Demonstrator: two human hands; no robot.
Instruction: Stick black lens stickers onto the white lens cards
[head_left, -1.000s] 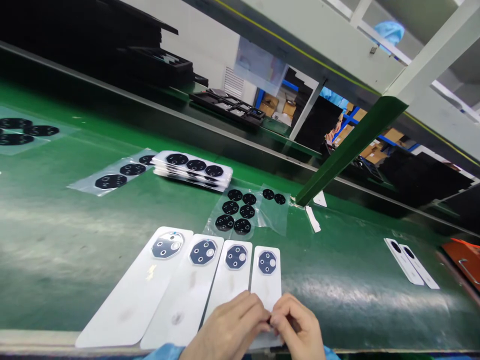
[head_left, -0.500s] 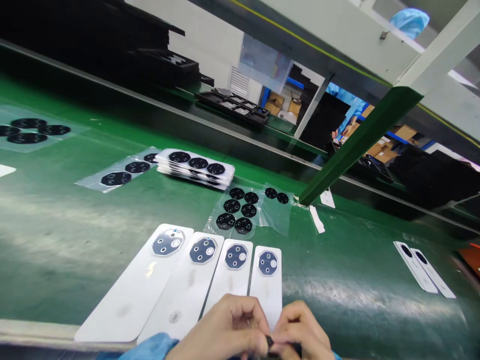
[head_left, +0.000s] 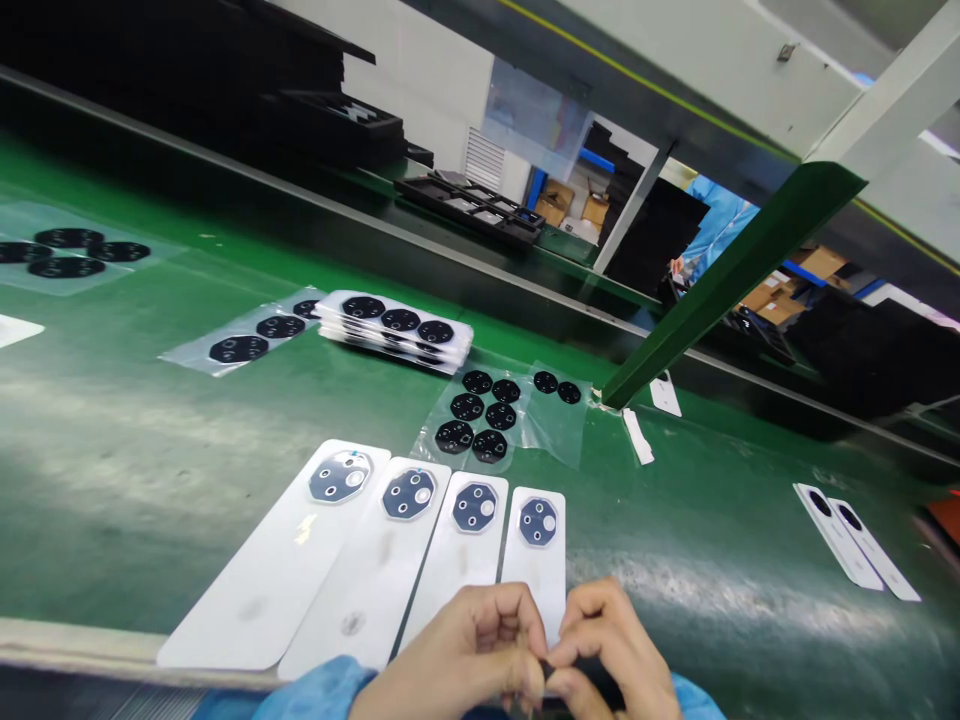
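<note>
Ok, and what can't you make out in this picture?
Head view:
- Small dark thing: mostly hidden by the left hand and right hand; I can't tell what it is.
- Right panel of the four: lower end behind the hands.
- White piece: cut off by the left edge.
- Co-worker: partly behind the green post.

Beneath a pale overhead beam [head_left: 697, 60], we look across a glossy green workbench [head_left: 675, 520] streaked with light, past a slanting green post [head_left: 727, 285], toward a whitish wall [head_left: 420, 70] and louvred vent [head_left: 484, 158].
</note>
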